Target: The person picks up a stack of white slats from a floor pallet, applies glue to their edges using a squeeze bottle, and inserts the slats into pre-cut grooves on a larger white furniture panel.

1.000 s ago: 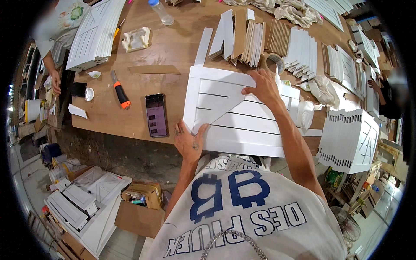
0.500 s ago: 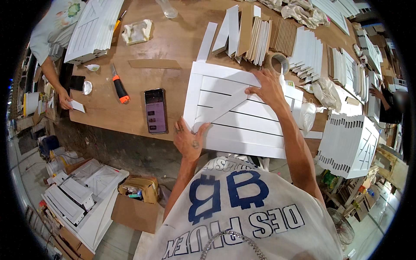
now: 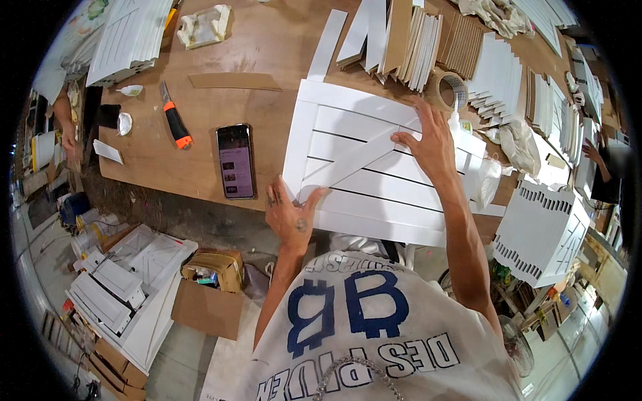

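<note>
A white slatted panel [image 3: 374, 217] with dark grooves lies on the wooden table, its near edge close to my body. A white diagonal strip [image 3: 364, 160] crosses its face from near left to far right. My left hand [image 3: 292, 217] grips the panel's left edge, its thumb pressing by the strip's near end. At the far right edge, my right hand [image 3: 431, 144] has its fingers over the border and its thumb at the strip's other end. Fingertips beyond both edges are partly hidden.
Left of the panel lie a phone [image 3: 235, 162], an orange-black utility knife [image 3: 175, 123] and a brown strip [image 3: 234, 81]. Beyond it stand white and brown slats [image 3: 421, 50], a tape roll [image 3: 449, 90] and a glue bottle [image 3: 455, 122]. Stacked panels [image 3: 535, 230] stand right.
The view has shifted slightly; both my hands stay on the panel with thumbs at the strip. At the left, a co-worker's hand has let go of a small white piece and drawn back.
</note>
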`<state>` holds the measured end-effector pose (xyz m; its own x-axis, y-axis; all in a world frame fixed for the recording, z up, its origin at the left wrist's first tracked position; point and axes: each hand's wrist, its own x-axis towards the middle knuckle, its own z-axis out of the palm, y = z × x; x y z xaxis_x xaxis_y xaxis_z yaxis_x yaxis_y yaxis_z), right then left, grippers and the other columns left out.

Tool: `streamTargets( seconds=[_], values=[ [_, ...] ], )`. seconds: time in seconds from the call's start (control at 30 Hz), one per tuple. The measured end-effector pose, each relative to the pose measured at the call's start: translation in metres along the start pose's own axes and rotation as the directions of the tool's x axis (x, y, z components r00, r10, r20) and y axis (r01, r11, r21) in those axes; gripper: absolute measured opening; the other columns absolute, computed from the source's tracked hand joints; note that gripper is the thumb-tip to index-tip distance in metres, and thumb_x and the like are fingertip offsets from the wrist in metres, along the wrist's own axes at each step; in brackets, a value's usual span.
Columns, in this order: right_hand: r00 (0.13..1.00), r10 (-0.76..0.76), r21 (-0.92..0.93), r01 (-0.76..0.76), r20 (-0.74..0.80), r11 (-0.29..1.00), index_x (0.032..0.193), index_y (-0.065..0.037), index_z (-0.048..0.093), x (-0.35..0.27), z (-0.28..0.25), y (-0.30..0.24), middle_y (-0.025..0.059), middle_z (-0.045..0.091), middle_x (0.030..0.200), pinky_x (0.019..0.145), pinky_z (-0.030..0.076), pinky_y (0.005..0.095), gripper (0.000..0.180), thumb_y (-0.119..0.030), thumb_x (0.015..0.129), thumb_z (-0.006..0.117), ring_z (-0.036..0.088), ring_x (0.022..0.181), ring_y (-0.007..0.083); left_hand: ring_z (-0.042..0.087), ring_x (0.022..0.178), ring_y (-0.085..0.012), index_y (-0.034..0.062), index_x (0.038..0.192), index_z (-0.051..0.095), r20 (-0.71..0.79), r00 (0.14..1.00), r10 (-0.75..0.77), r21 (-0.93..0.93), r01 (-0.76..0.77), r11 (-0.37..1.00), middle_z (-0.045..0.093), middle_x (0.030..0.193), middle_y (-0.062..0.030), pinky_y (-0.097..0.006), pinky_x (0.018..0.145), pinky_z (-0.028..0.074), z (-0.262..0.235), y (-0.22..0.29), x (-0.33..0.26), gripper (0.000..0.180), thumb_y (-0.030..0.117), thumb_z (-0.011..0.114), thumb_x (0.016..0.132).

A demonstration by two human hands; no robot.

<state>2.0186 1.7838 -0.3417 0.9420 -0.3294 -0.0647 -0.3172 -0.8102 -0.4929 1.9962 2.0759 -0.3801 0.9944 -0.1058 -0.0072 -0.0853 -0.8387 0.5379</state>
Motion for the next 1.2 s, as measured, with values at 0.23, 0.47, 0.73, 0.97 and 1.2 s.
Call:
streamTargets(
  seconds=[0.23,0.47,0.73,0.97,1.2],
  values=[
    [0.986,-0.140,0.051,0.145,-0.086,0.988,0.105,-0.009,0.066,-0.012,0.012,0.005,0.0175,0.052,0.117,0.093,0.043,0.0459,0.035,-0.020,0.074,0.078,0.050,0.111,0.0376,0.063,0.088,-0.0397,-0.0053,0.121,0.051,-0.093,0.994,0.058,0.012,-0.057,0.998,0.058,0.104,-0.0230,-0.047,0.069,0.052,0.006,-0.004,-0.002,0.085,0.059,0.076,0.071],
    [0.960,-0.251,0.033,0.257,-0.127,0.966,0.091,-0.007,0.071,-0.015,0.017,0.008,0.0196,0.052,0.119,0.101,0.036,0.0541,0.016,-0.016,0.078,0.073,0.047,0.119,0.0411,0.061,0.088,-0.0389,-0.0088,0.117,0.053,-0.122,0.989,0.084,0.052,-0.078,0.996,0.059,0.100,-0.0209,-0.046,0.069,0.049,0.004,0.000,0.001,0.084,0.058,0.075,0.072],
    [0.978,-0.200,-0.086,0.195,-0.056,0.977,0.097,-0.010,0.073,-0.037,0.016,0.000,0.0211,0.047,0.132,0.108,0.024,0.0611,0.028,-0.032,0.080,0.074,0.037,0.132,0.0428,0.062,0.094,-0.0395,-0.0087,0.120,0.052,-0.011,1.000,-0.020,-0.008,0.020,1.000,0.057,0.109,-0.0234,-0.046,0.072,0.051,-0.002,0.004,0.001,0.086,0.059,0.075,0.073],
    [0.986,-0.163,-0.122,0.165,0.025,0.979,0.101,-0.010,0.069,-0.032,0.010,-0.006,0.0253,0.039,0.143,0.109,0.019,0.0620,0.041,-0.039,0.074,0.077,0.030,0.137,0.0445,0.062,0.093,-0.0409,-0.0096,0.117,0.053,-0.048,0.999,0.000,-0.071,-0.003,0.997,0.059,0.102,-0.0244,-0.046,0.071,0.051,0.000,-0.001,-0.002,0.081,0.054,0.077,0.073],
    [0.992,-0.120,-0.166,0.126,0.042,0.978,0.100,-0.010,0.068,-0.029,0.010,-0.012,0.0253,0.039,0.143,0.103,0.027,0.0568,0.050,-0.044,0.067,0.080,0.033,0.135,0.0424,0.058,0.088,-0.0419,-0.0099,0.116,0.052,-0.092,0.994,0.066,-0.012,-0.068,0.998,0.059,0.097,-0.0242,-0.048,0.071,0.048,-0.002,0.005,0.001,0.082,0.054,0.077,0.071]
  ],
)
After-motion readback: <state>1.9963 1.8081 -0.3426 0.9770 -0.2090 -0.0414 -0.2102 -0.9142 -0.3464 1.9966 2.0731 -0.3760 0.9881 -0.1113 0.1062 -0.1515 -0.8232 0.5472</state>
